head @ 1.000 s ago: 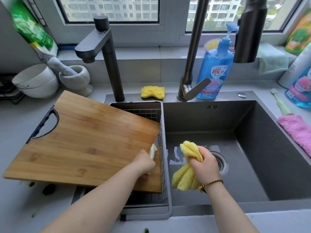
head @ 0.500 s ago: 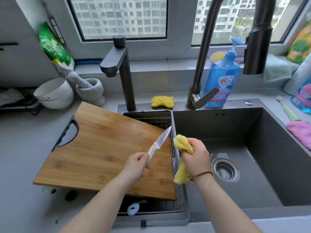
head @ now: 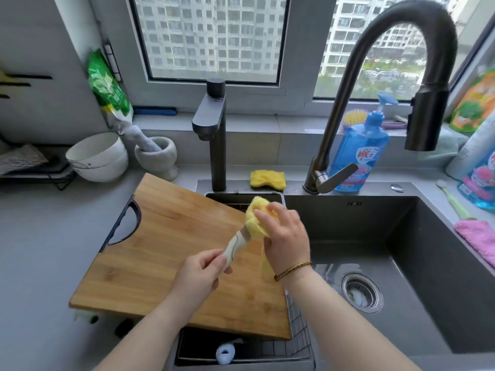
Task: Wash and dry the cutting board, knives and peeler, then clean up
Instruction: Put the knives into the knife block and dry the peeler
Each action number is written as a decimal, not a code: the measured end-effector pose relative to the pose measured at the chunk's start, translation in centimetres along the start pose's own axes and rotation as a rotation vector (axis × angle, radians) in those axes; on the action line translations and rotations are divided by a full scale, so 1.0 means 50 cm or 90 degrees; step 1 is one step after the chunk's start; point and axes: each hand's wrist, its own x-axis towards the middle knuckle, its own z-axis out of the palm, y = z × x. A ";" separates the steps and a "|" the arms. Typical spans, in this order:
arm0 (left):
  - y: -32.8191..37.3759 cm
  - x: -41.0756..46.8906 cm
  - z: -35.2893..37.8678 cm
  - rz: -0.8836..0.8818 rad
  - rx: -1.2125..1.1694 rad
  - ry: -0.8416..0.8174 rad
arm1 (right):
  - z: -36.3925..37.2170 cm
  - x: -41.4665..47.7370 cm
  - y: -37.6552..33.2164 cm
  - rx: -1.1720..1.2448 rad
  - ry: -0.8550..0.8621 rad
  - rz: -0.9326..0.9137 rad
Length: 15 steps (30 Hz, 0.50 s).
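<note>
Nearest, at bottom centre of the frame, a wire rack (head: 298, 333) sits in the left basin with a pale, blurred item (head: 225, 353) inside; what it is cannot be told. A board (head: 166, 245) lies askew across the rack and the counter, its handle cut-out to the left.

Over the board, the left hand (head: 199, 274) grips the white handle of a knife (head: 235, 245), fingers curled round it. Just right of it, the right hand (head: 284, 234) clasps a yellow cloth (head: 254, 219) wrapped about the blade, which is hidden inside.

At right, the sink (head: 417, 263) shows its drain (head: 362, 293). A pink cloth (head: 476, 239) lies on the counter at the right edge.

Farther back, a sponge (head: 267, 180) rests on the ledge between a short tap (head: 214, 135) and a tall faucet (head: 401, 49), with a blue bottle (head: 359, 151) behind the faucet's base. At upper left, white bowls (head: 97, 156) and a mortar (head: 158, 153) stand near the wall.
</note>
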 end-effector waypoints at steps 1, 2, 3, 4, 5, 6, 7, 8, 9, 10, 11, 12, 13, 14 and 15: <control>-0.001 0.000 0.000 0.005 0.000 -0.006 | -0.004 0.011 0.010 -0.007 -0.011 0.025; -0.004 0.003 -0.001 0.009 0.005 -0.008 | -0.009 0.024 0.020 -0.006 -0.020 0.066; -0.008 0.006 -0.001 0.008 0.012 -0.005 | -0.015 0.036 0.033 0.007 -0.035 0.132; -0.011 0.011 -0.002 -0.001 0.012 0.002 | -0.019 0.043 0.048 0.024 -0.066 0.209; -0.014 0.015 -0.003 -0.016 0.008 0.016 | -0.022 0.042 0.065 0.051 -0.086 0.272; -0.017 0.022 -0.006 -0.033 -0.003 0.035 | -0.024 0.038 0.077 0.093 -0.078 0.323; -0.019 0.028 -0.010 -0.042 -0.014 0.060 | -0.027 0.034 0.082 0.134 -0.046 0.361; -0.020 0.034 -0.014 -0.036 -0.002 0.087 | -0.034 0.027 0.077 0.173 -0.008 0.393; -0.021 0.039 -0.017 -0.017 0.038 0.114 | -0.037 0.022 0.067 0.202 0.018 0.417; -0.019 0.044 -0.020 0.007 0.098 0.136 | -0.035 0.014 0.055 0.226 0.025 0.434; -0.018 0.047 -0.021 0.027 0.166 0.156 | -0.030 0.006 0.043 0.244 0.025 0.435; -0.014 0.047 -0.021 0.042 0.234 0.174 | -0.024 -0.003 0.028 0.259 0.030 0.421; -0.011 0.049 -0.019 0.051 0.295 0.186 | -0.018 -0.010 0.013 0.270 0.045 0.402; -0.009 0.048 -0.016 0.059 0.347 0.194 | -0.012 -0.014 -0.003 0.276 0.069 0.377; -0.007 0.047 -0.013 0.067 0.390 0.198 | -0.005 -0.017 -0.018 0.274 0.095 0.335</control>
